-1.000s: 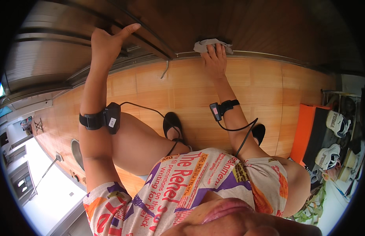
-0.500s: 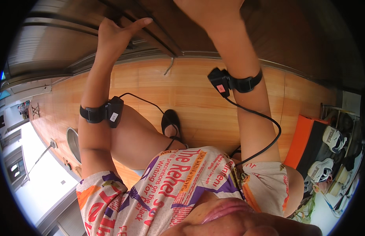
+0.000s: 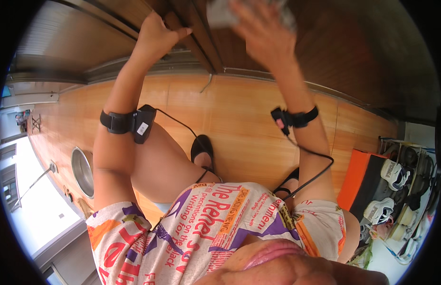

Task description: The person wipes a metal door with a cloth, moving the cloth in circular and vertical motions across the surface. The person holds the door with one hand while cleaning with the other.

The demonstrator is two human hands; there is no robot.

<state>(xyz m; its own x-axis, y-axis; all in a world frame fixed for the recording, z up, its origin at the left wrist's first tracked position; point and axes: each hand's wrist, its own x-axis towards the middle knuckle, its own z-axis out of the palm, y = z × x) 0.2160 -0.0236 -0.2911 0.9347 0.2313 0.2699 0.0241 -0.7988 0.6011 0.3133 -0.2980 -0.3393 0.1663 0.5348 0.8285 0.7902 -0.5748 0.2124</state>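
My left hand (image 3: 156, 39) is at the brown edge (image 3: 192, 45) of a dark sliding door. Its fingers curl around that edge, partly hidden, while the thumb points to the right. Farther right, my right hand (image 3: 268, 40) holds a whitish-grey cloth (image 3: 223, 14) against the dark glossy panel (image 3: 344, 42). Motion smears its fingers, which lie over the cloth. Each forearm wears a black strap with a small black box and a cable.
Light wooden floor (image 3: 249, 118) runs below the door. A metal basin (image 3: 81, 171) stands at the left, with a long-handled mop (image 3: 35, 184) beyond it. On the right are an orange-and-black box (image 3: 356, 178) and a rack of shoes (image 3: 394, 175).
My right hand has come lower and a little right in view, bringing the cloth into sight. My left hand has shifted slightly right and up, staying at the door's edge.
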